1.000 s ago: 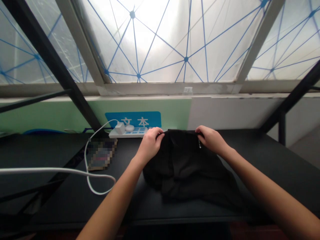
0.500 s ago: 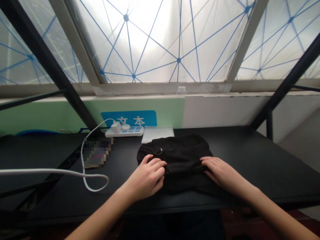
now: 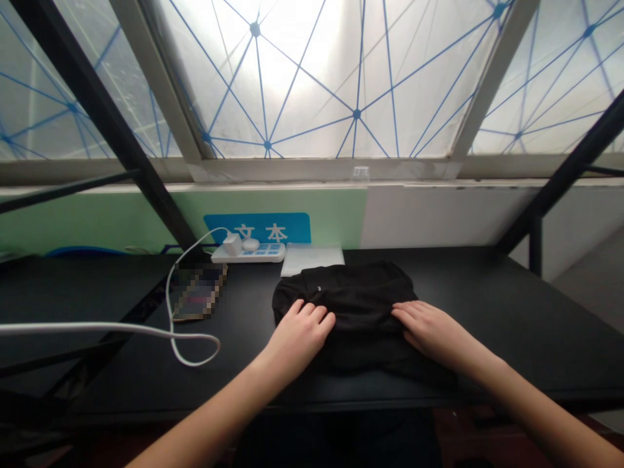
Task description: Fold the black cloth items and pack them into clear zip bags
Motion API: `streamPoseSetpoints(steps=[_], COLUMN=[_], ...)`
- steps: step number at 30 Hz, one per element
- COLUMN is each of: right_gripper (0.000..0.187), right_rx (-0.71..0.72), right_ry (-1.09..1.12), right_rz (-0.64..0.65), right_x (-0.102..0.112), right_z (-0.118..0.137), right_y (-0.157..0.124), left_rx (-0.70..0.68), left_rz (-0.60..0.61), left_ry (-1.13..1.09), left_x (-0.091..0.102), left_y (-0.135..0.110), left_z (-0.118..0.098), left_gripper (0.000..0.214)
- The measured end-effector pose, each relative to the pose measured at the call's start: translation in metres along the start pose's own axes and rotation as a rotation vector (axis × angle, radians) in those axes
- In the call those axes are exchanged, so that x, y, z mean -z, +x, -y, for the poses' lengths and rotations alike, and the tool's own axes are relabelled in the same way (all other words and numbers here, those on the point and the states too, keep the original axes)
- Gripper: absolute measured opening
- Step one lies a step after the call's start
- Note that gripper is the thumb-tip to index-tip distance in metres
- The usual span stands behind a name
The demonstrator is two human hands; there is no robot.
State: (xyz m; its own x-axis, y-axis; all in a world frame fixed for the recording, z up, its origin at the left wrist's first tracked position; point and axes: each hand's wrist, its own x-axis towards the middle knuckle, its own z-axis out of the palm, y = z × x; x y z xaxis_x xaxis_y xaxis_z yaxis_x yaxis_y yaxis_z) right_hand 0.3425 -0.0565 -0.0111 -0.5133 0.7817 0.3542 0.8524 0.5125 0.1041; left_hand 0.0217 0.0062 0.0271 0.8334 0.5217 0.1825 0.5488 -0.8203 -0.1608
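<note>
Head view, lower centre: black cloth (image 3: 361, 296) runs left-to-right, left hand (image 3: 301, 331) and right hand (image 3: 429, 328) touching its near side. Fingers curl; pinching unclear.

The only view looks out from the person's head, facing forward and tilted down across a black desk (image 3: 487, 292). It is near enough that the left forearm (image 3: 209, 416) enters at the bottom left and the right forearm (image 3: 541, 413) at the lower right corner. The window (image 3: 302, 78), farther off, fills the top third of the frame.
</note>
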Motion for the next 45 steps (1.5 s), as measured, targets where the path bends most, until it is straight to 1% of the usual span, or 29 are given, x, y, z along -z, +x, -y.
streamPoseSetpoints(steps=[3,7,9,10,12,14,16,18,20,21,22,23,24,26,27,29,31,33,34,36,38,40,41,43,45], right_gripper=[0.034,0.039,0.035,0.032,0.027,0.024,0.027,0.034,0.04,0.04,0.04,0.037,0.033,0.025,0.024,0.025,0.027,0.028,0.029,0.033,0.048,0.068,0.075,0.083,0.084], right_rx=[-0.018,0.004,0.003,-0.021,-0.129,-0.286,-0.427,-0.504,-0.524,-0.526,-0.54,-0.568,-0.589,-0.628,-0.645,-0.666,-0.616,-0.476,-0.382,-0.21,-0.08,-0.022,-0.015,-0.03,-0.067], right_ry=[0.049,0.032,0.047,0.075,0.168,0.295,0.445,0.6,0.697,0.696,0.653,0.58,0.542,0.464,0.425,0.347,0.259,0.202,0.219,0.325,0.393,0.399,0.383,0.349,0.344], right_rz=[0.002,0.006,-0.038,-0.083,-0.212,-0.32,-0.355,-0.332,-0.275,-0.239,-0.18,-0.088,-0.05,-0.044,-0.061,-0.106,-0.168,-0.216,-0.213,-0.115,0.028,0.154,0.189,0.196,0.136], right_x=[0.001,0.0,0.003,0.007,0.018,0.035,0.051,0.058,0.052,0.043,0.032,0.019,0.006,-0.017,-0.024,-0.03,-0.023,-0.009,-0.001,0.011,0.016,0.011,0.008,0.001,-0.001], right_z=[-0.006,-0.01,-0.01,-0.01,-0.01,-0.012,-0.019,-0.03,-0.045,-0.053,-0.06,-0.066,-0.07,-0.073,-0.071,-0.061,-0.045,-0.022,-0.009,0.019,0.046,0.069,0.077,0.09,0.099], right_y=[-0.005,-0.006,-0.005,-0.004,-0.003,-0.002,0.003,0.014,0.03,0.038,0.045,0.052,0.058,0.064,0.066,0.067,0.067,0.068,0.069,0.073,0.076,0.077,0.077,0.074,0.072], left_rx=[0.007,0.016,0.039,0.064,0.14,0.229,0.315,0.401,0.479,0.509,0.535,0.566,0.591,0.623,0.634,0.651,0.659,0.661,0.662,0.665,0.67,0.693,0.709,0.728,0.707], left_rz=[-0.01,-0.037,-0.065,-0.09,-0.143,-0.161,-0.15,-0.103,-0.015,0.03,0.059,0.043,0.001,-0.089,-0.111,-0.092,-0.054,-0.056,-0.072,-0.118,-0.173,-0.22,-0.234,-0.245,-0.232], left_ry=[-0.039,-0.102,-0.178,-0.238,-0.411,-0.648,-0.912,-1.138,-1.269,-1.281,-1.245,-1.156,-1.058,-0.911,-0.89,-0.927,-0.998,-1.082,-1.136,-1.266,-1.387,-1.465,-1.493,-1.544,-1.617], left_x=[0.0,0.001,0.003,0.006,0.016,0.031,0.043,0.045,0.036,0.027,0.018,0.009,0.002,-0.006,-0.007,-0.004,-0.001,0.0,-0.001,-0.005,-0.008,-0.008,-0.006,0.0,0.009], left_y=[-0.002,-0.006,-0.009,-0.011,-0.016,-0.02,-0.021,-0.017,-0.011,-0.008,-0.005,-0.003,-0.002,-0.005,-0.008,-0.016,-0.023,-0.028,-0.028,-0.027,-0.023,-0.02,-0.018,-0.017,-0.016], left_z=[0.004,0.013,0.018,0.02,0.024,0.028,0.033,0.04,0.049,0.053,0.057,0.06,0.062,0.063,0.062,0.059,0.055,0.052,0.051,0.051,0.051,0.049,0.048,0.045,0.042], left_gripper=[0.022,0.023,0.023,0.024,0.024,0.022,0.022,0.026,0.033,0.036,0.037,0.035,0.034,0.034,0.038,0.048,0.057,0.06,0.06,0.061,0.062,0.06,0.059,0.056,0.051])
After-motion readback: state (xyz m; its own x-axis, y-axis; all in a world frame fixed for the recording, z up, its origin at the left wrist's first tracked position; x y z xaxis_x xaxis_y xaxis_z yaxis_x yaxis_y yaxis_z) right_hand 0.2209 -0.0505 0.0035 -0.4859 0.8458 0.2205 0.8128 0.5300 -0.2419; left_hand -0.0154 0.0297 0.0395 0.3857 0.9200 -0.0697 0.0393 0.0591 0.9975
